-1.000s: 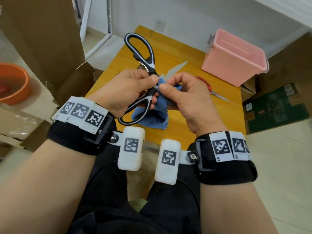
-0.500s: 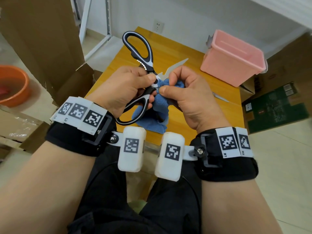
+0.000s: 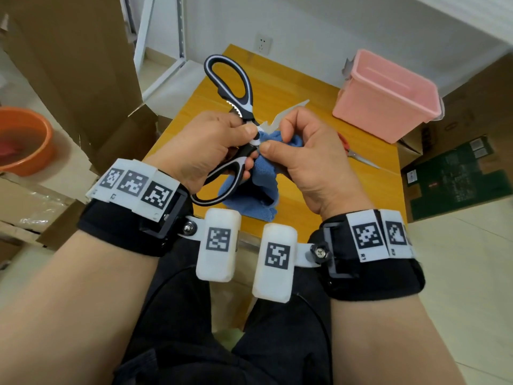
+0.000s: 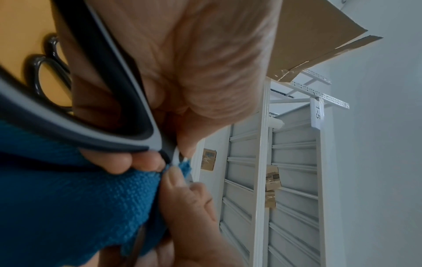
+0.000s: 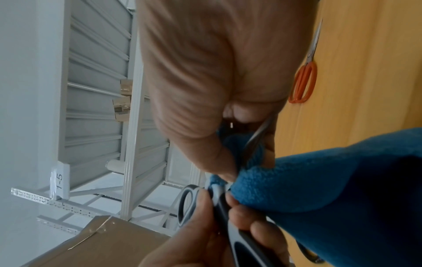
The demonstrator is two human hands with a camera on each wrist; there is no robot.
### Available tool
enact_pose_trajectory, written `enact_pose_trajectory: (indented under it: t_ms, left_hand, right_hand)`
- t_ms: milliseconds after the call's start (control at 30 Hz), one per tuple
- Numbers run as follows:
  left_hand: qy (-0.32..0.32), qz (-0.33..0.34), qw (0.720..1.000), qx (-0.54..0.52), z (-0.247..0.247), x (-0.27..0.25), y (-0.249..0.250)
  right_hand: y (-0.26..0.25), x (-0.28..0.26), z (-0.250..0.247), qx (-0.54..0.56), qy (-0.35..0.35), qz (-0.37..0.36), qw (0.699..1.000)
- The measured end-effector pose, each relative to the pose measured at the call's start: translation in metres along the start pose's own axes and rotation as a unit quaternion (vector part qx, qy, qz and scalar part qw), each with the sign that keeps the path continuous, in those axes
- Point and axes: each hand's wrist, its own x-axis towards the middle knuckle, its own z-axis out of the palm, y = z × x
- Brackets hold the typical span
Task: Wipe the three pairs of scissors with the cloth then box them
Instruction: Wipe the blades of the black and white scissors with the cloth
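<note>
Centrally in the head view, the left hand (image 3: 205, 145) grips the black-and-grey scissors (image 3: 236, 87) near the pivot, handles spread, one loop raised toward the upper middle. The right hand (image 3: 299, 154) pinches the blue cloth (image 3: 258, 190) round one blade; the other blade tip points toward the pink box (image 3: 388, 98) at upper right on the yellow surface (image 3: 305, 87). Orange-handled scissors (image 3: 358, 155) lie on the surface just right of the right hand, partly hidden.

Left wrist view: the fingers curl round the grey-edged handle (image 4: 128, 112); the cloth (image 4: 80, 198) fills the lower left. A third pair, with black loops (image 4: 49, 72), lies on the surface at upper left.

Right wrist view: thumb and fingers press the cloth (image 5: 331, 180) against the blade; the orange-handled scissors (image 5: 304, 81) lie at upper right.
</note>
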Motion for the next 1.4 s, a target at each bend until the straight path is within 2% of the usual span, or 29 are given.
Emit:
enact_pose_trajectory:
  t_ms: [233,467,633,800,933,1133,1300,1400]
  left_hand:
    - [0.013,0.008,1.000,0.005,-0.003,0.000,0.001]
    - [0.011,0.001,1.000,0.007,-0.004,0.000,-0.002]
    - [0.001,0.002,1.000,0.001,-0.001,-0.001,0.001]
    - [0.013,0.014,1.000,-0.005,0.000,-0.002,0.003]
    - [0.040,0.021,0.999,-0.002,-0.003,-0.001,0.005]
    - [0.044,0.014,0.999,-0.016,-0.005,-0.001,0.004]
    - [0.053,0.001,0.998,-0.022,-0.008,0.001,0.001]
    - [0.058,-0.004,0.998,-0.026,-0.010,0.003,0.002]
  right_hand:
    - [0.005,-0.002,0.000,-0.045,0.009,-0.008,0.999]
    - [0.002,-0.001,-0.011,-0.053,-0.036,0.021,0.998]
    - [0.008,0.001,-0.005,-0.053,0.016,0.014,0.998]
    - [0.000,0.001,-0.001,-0.024,0.001,-0.004,1.000]
    - [0.001,0.003,0.001,-0.074,0.007,-0.018,0.997]
    - [-0.001,0.001,-0.001,-0.080,-0.010,-0.014,0.997]
    - [-0.001,0.000,-0.009,-0.072,-0.028,0.026,0.997]
    - [-0.001,0.001,-0.013,-0.057,0.003,0.038,0.998]
